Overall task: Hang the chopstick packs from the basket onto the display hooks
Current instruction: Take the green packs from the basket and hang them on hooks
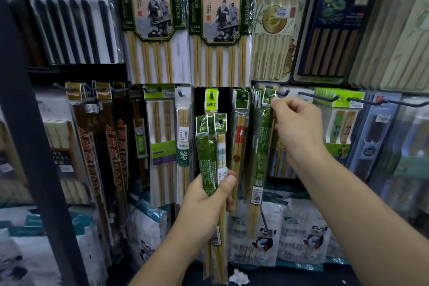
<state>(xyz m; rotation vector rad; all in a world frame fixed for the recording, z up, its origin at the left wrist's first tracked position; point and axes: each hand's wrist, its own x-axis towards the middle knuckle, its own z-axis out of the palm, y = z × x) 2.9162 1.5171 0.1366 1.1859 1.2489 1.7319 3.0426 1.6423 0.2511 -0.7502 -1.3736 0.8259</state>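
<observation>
My left hand [206, 195] grips a bundle of three green-labelled chopstick packs [210, 146], held upright in front of the display. My right hand [294, 123] pinches the top of another long green chopstick pack [261, 158]. Its green header tab [269, 97] sits at a dark display hook [282, 93], and similar packs hang just behind it. Whether the tab's hole is over the hook tip, I cannot tell. The basket is not in view.
Display hooks [318, 96] stick out to the right, and more packs hang left and right. Large hot-pot chopstick packs [153, 21] hang above. White panda-printed bags [301, 234] stand below. A dark shelf post [34, 146] rises at the left.
</observation>
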